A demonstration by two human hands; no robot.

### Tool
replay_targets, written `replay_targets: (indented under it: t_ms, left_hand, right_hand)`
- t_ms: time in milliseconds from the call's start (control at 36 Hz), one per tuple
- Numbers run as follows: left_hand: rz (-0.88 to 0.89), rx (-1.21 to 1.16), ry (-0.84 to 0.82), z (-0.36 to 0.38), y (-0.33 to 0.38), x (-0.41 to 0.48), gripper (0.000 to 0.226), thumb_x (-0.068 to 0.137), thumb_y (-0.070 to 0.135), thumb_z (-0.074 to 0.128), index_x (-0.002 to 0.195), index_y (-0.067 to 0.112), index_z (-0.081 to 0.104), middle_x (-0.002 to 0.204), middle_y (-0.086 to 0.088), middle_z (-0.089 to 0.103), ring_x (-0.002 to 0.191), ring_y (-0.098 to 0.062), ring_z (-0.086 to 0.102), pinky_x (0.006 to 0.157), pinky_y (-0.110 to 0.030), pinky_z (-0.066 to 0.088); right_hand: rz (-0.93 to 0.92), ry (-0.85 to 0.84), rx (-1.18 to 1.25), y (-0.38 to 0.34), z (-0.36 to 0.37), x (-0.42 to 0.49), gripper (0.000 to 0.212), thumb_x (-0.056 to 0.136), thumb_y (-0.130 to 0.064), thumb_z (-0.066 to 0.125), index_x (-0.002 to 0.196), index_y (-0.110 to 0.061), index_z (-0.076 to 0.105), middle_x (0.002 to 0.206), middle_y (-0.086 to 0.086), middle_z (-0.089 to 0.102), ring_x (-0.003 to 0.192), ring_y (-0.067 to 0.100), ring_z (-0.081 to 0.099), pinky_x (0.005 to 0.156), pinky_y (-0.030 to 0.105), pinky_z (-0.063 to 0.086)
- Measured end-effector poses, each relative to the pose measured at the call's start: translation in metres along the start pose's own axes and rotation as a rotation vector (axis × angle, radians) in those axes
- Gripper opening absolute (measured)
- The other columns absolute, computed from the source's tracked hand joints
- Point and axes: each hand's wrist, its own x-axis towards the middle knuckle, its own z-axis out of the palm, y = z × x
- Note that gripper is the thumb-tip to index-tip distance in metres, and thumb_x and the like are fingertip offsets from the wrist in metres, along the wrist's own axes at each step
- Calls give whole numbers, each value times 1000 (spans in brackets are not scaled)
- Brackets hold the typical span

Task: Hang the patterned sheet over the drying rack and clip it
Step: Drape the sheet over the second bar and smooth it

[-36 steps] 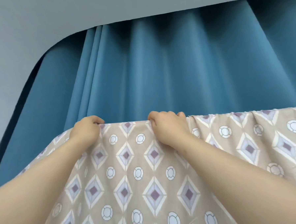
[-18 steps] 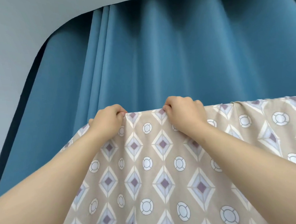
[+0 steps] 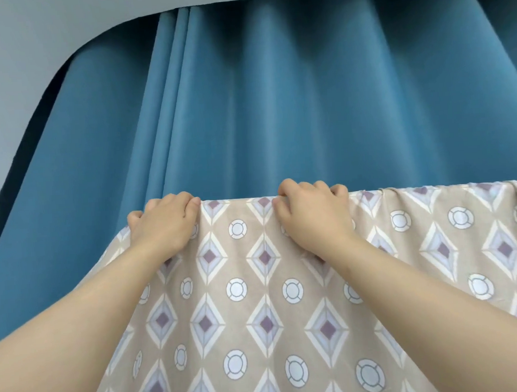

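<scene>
A beige patterned sheet (image 3: 265, 300) with purple diamonds and white rings hangs in front of me, its top fold running straight across the view. My left hand (image 3: 163, 227) grips that top fold near the sheet's left end, fingers curled over it. My right hand (image 3: 312, 217) grips the same fold a little to the right, thumb pinching the cloth in front. The drying rack is hidden under the sheet. No clip is in view.
Blue pleated curtains (image 3: 276, 105) hang close behind the sheet. A grey wall or ceiling (image 3: 33, 42) fills the upper left. To the right the sheet's top edge is bunched into small folds (image 3: 514, 188).
Both hands have slid along the top fold, and my left hand has shifted nearer the sheet's left end. The stretch of cloth between the hands lies flatter.
</scene>
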Motion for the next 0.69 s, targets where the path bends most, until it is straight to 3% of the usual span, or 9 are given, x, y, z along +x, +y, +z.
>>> replay_targets:
  t_ms: [83, 194, 278, 389, 500, 583, 694]
  left_hand:
    - [2, 33, 23, 0, -8, -1, 40, 98, 42, 16, 102, 25, 53, 103, 7, 48, 118, -22, 39, 91, -40, 23]
    - [-59, 48, 35, -1, -17, 0, 45, 96, 49, 16, 110, 26, 52, 123, 0, 48, 122, -24, 36, 97, -42, 23]
    - [-137, 6, -10, -1, -26, 0, 48, 93, 56, 15, 121, 32, 46, 129, -6, 43, 124, -27, 33, 100, -45, 23]
    - [-276, -41, -103, 3, -47, -3, 59, 92, 59, 11, 129, 24, 39, 135, -9, 42, 126, -32, 35, 99, -47, 25]
    - [-297, -32, -113, 5, -47, -5, 59, 93, 58, 10, 130, 23, 39, 135, -11, 42, 126, -32, 35, 101, -47, 24]
    - [-191, 1, 22, 5, -25, -2, 52, 96, 50, 18, 132, 23, 43, 140, -7, 39, 132, -28, 29, 106, -47, 18]
    - [192, -3, 122, 13, 24, -2, 38, 98, 40, 24, 122, 29, 51, 131, 4, 50, 131, -18, 33, 108, -44, 17]
  right_hand:
    - [-7, 13, 17, -5, 4, 0, 28, 98, -31, 28, 105, -18, 52, 99, 1, 60, 98, 25, 48, 89, 37, 24]
    - [-35, 41, 22, -4, 7, -2, 28, 98, -33, 29, 108, -19, 52, 102, 0, 61, 100, 24, 49, 90, 34, 20]
    - [-40, 33, 27, -7, 9, -3, 29, 98, -34, 30, 108, -19, 52, 103, 0, 60, 102, 24, 48, 92, 35, 21]
    - [-30, 8, 8, -12, 13, -3, 31, 98, -36, 29, 112, -18, 50, 109, 1, 58, 105, 26, 46, 96, 37, 22]
    - [-9, 9, -26, -14, 19, -2, 31, 98, -37, 29, 113, -18, 49, 111, 3, 57, 106, 27, 45, 97, 38, 20]
    - [-7, 28, -13, -11, 18, 1, 31, 98, -34, 28, 111, -19, 51, 107, 1, 58, 104, 26, 45, 94, 37, 20]
    - [-36, 61, -47, -3, 11, 3, 32, 99, -30, 25, 104, -17, 54, 100, 1, 61, 96, 25, 48, 89, 36, 24]
